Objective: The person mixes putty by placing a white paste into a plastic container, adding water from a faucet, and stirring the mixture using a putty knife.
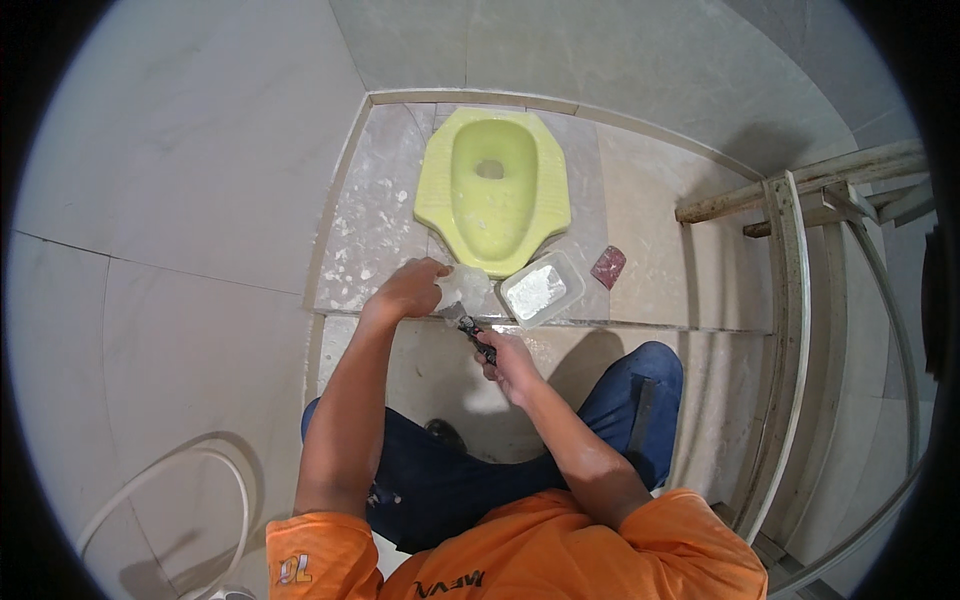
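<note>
Left forearm extends forward; left hand has fingers curled beside a pale, translucent flat piece, grip indeterminable. Right hand, angled forward-left, closes around a black-handled metal scraper, located nearside of the yellow, glossy squat toilet.

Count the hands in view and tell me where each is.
2: the left hand, just left of the near end of the toilet; the right hand, lower and further right, gripping a scraper.
</note>
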{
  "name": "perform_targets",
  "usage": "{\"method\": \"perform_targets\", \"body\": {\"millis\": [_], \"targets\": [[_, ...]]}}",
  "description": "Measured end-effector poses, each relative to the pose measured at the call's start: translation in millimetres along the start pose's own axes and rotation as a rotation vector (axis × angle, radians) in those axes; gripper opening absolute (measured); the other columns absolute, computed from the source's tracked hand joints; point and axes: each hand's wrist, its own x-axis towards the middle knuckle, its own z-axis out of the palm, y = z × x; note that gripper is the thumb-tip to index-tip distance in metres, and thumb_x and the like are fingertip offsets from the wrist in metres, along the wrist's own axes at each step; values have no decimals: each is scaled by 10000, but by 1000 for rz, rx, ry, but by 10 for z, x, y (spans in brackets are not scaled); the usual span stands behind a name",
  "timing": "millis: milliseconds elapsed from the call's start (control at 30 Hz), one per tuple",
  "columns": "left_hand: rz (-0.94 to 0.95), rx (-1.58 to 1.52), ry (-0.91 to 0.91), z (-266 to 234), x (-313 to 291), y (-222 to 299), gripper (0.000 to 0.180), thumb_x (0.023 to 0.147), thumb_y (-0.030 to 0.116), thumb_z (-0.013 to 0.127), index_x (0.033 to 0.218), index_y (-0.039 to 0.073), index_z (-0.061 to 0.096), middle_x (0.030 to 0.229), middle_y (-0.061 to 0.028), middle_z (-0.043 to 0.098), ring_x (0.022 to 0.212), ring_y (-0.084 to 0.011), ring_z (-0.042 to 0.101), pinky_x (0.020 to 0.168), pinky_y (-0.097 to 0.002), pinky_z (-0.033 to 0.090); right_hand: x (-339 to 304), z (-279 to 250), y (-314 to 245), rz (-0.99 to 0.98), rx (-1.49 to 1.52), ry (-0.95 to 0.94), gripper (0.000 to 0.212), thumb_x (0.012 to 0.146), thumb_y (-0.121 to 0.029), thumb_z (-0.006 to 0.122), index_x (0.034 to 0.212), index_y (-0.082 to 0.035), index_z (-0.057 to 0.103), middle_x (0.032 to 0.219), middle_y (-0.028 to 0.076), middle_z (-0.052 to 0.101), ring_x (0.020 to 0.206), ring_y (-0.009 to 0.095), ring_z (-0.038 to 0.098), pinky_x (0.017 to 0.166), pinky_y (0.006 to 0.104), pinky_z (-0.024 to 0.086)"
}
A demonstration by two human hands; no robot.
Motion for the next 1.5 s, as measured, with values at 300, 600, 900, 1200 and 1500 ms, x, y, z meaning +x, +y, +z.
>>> {"method": "perform_targets", "body": {"millis": [300,600,900,1200,1500], "targets": [[13,46,-43,10,82,-29,523,852,60,502,1358,102,629,1400,-214,554,1325,-354,506,1128,-401,394,198,-125,218,-12,227,189,169,1010,-262,558,965,-103,522,675,5,503,445,97,365,402,257,301],[-14,50,-55,-45,65,138,510,845,75,514,1339,79,639,1377,-217,577,1301,-346,532,1119,-392,399,245,-214,176,-102,-268,273,240,986,-272,607,868,-69,560,657,21,543,460,105,440,396,287,318],[46,149,-130,148,123,51,553,828,74,513,1369,111,620,1405,-202,552,1342,-343,491,1143,-402,382,1036,-372,649,-343,-507,252,233,1006,-279,585,881,-88,631,673,-10,527,559,88,469,493,280,370],[10,133,-62,89,150,-13,565,803,47,487,1347,97,633,1398,-200,564,1342,-352,490,1142,-402,383,608,-535,698,-232,-305,109,236,1005,-200,607,1197,-79,674,728,-48,523,578,49,441,495,223,345],[70,152,-99,146,397,80,563,778,7,535,1327,78,637,1342,-208,614,1252,-359,580,1064,-419,456,205,-545,406,-257,-365,56,331,1003,-192,627,1314,-77,638,724,-70,533,593,21,434,513,200,337]]}}
